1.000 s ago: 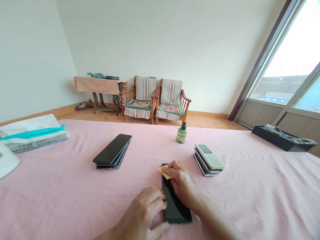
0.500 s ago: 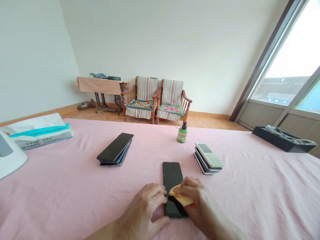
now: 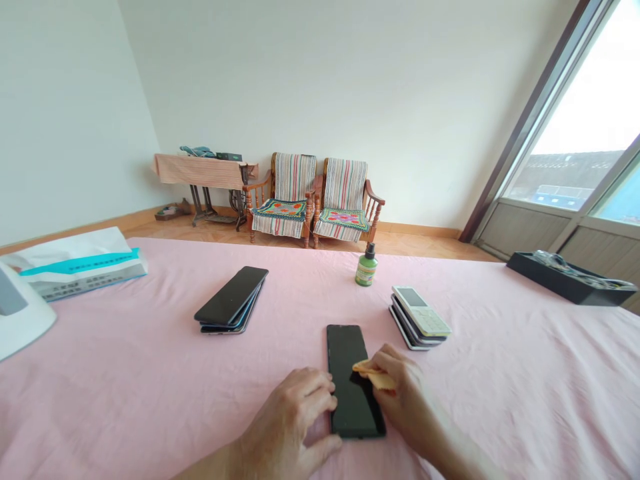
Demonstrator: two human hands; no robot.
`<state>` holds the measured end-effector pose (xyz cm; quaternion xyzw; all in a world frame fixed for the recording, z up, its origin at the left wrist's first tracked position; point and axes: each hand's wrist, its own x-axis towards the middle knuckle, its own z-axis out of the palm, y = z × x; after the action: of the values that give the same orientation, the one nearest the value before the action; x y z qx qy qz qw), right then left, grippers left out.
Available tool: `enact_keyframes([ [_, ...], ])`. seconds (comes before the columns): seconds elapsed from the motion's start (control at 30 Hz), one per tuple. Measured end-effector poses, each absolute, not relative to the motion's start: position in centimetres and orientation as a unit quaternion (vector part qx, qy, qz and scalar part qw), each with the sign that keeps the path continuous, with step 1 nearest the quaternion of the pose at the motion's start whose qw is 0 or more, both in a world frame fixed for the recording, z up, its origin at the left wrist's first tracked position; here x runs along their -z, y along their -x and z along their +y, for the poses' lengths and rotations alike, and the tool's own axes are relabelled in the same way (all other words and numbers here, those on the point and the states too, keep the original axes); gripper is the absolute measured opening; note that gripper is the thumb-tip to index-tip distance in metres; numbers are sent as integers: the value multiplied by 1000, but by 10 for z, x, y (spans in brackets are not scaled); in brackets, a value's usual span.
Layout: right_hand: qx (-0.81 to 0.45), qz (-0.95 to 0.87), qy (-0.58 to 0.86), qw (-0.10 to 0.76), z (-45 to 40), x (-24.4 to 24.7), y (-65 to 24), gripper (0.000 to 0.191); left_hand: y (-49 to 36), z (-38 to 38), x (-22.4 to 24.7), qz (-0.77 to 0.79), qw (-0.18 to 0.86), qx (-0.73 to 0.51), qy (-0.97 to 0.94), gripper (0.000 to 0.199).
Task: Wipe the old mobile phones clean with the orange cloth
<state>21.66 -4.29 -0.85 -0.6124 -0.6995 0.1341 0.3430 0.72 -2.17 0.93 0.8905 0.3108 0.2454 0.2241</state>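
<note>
A black smartphone point(image 3: 350, 407) lies screen up on the pink cloth in front of me. My left hand point(image 3: 295, 417) holds it steady, fingertips along its left edge and thumb by the lower left corner. Pinched in my right hand point(image 3: 400, 387) is a folded yellow cleaning cloth point(image 3: 379, 378), which rests over the right side of the screen. Beyond the phone stands a small green bottle point(image 3: 366, 269) with a black top. To the right is a phone stack point(image 3: 419, 320) topped by a white keypad phone; another stack of smartphones point(image 3: 233, 297) lies at the left.
A tissue pack point(image 3: 85, 263) and part of a white device point(image 3: 20, 313) sit at the left edge. A black box point(image 3: 565, 283) of cables is at the far right. Past the bed-like pink surface point(image 3: 150, 400) stand two wooden armchairs point(image 3: 295, 180) and a covered sewing table point(image 3: 195, 170).
My right hand has slid the yellow cloth up and to the right across the screen, baring more of its lower part. My left hand keeps its place.
</note>
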Motion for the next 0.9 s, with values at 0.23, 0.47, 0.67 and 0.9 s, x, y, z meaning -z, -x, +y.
enact_keyframes([
  [0.23, -102, -704, 611, 348, -2, 9, -230, 21, -7, -23, -10, 313, 224, -241, -891, 35],
  [0.47, -136, -718, 597, 331, -45, 11, -220, 26, -8, -22, -11, 317, 247, -236, -884, 32],
  [0.67, -141, -756, 581, 266, -77, 8, -218, 29, -5, -16, -8, 331, 295, -235, -865, 65],
  [0.9, -187, -754, 556, 296, -59, 1, -204, 38, -2, -7, 1, 363, 297, -218, -856, 96],
])
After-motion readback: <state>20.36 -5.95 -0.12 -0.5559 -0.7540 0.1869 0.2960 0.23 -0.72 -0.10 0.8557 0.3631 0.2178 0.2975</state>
